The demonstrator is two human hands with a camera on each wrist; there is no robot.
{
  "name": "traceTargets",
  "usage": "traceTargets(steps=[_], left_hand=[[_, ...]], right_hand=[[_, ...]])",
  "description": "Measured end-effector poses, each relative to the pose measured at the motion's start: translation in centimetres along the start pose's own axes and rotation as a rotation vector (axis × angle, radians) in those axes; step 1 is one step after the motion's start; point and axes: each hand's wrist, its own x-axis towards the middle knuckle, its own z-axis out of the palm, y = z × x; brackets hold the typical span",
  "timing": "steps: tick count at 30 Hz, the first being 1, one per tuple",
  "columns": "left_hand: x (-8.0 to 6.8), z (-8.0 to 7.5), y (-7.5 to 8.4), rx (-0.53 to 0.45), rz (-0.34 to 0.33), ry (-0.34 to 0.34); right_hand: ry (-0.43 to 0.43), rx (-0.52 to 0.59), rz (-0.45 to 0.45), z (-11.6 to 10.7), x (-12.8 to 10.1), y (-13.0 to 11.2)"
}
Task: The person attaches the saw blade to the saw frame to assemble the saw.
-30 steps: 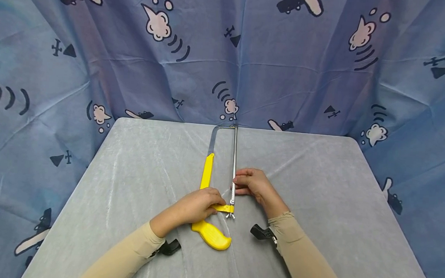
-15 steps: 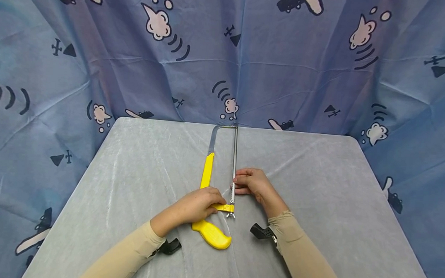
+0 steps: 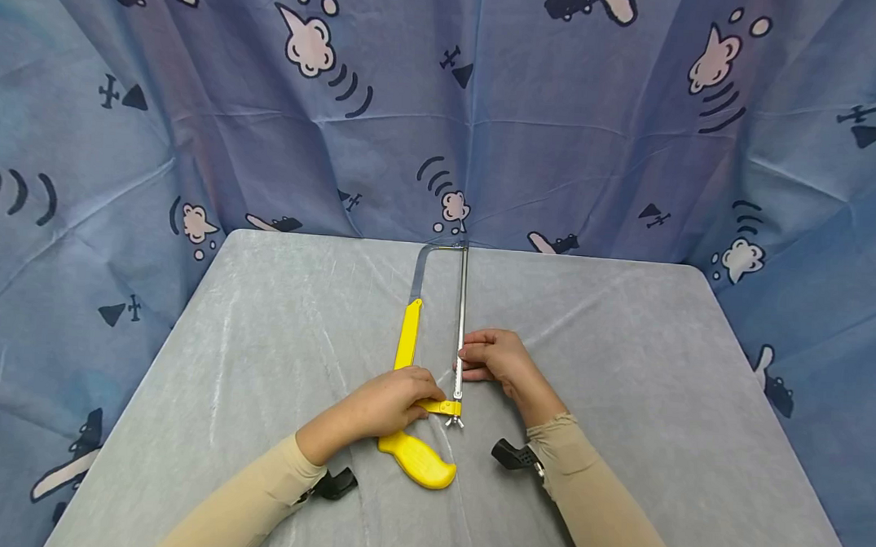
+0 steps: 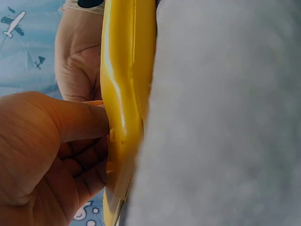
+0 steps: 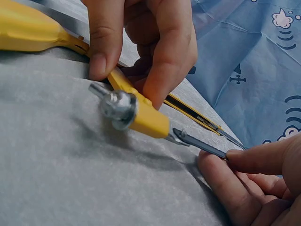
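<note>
Head view: nothing has moved since earlier; work is paused.
Left hand (image 3: pixel 388 403): grips hacksaw (image 3: pixel 410 346) frame.
Right hand (image 3: pixel 500 362): pinches blade (image 3: pixel 461 323).

From where I'm standing the left hand (image 3: pixel 392 400) covers the bit where the yellow plastic-handled hacksaw (image 3: pixel 418 462) joins its frame. In the left wrist view that handle runs off the top edge and the grey cloth-covered desk (image 4: pixel 225 117) is pure blur. The thin steel blade (image 5: pixel 202 147) vanishes behind the right hand's fingertips (image 5: pixel 254 160).
</note>
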Motion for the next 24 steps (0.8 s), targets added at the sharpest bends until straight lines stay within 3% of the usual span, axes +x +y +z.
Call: traceTargets(steps=[13, 19, 24], left_hand=[[0.2, -0.4, 0.0, -0.017, 0.010, 0.009], [0.1, -0.3, 0.1, -0.022, -0.007, 0.007], [0.0, -0.1, 0.3, -0.035, -0.020, 0.012]], right_hand=[[-0.054, -0.049, -0.025, -0.8, -1.9, -0.2], [-0.148, -0.105, -0.031, -1.6, -3.7, 0.4], [-0.247, -0.151, -0.096, -2.0, -5.2, 1.0]])
